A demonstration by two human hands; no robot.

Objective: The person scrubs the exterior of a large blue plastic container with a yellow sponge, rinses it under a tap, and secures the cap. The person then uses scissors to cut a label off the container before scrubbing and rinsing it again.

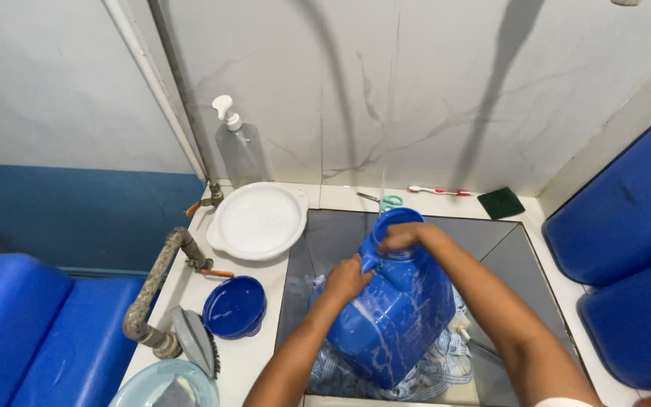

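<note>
I hold a large blue plastic jerrycan (pixel 393 316) tilted over the sink basin (pixel 333 234), streaked with white suds. My left hand (pixel 346 279) grips its side by the handle near the neck. My right hand (pixel 402 237) is closed over the rim of its wide mouth. A thin stream of water falls toward the mouth from above. Under the can lies a wet striped cloth (pixel 438 362).
On the left ledge: a white basin (pixel 256 221), a clear pump bottle (pixel 239 147), a blue lid (pixel 234 307), a scrub brush (pixel 196 341), a metal tap pipe (pixel 154 290). Behind the sink: scissors (pixel 384 200), a toothbrush (pixel 438 191), a green scouring pad (pixel 501 203). Blue drums (pixel 627 249) stand right.
</note>
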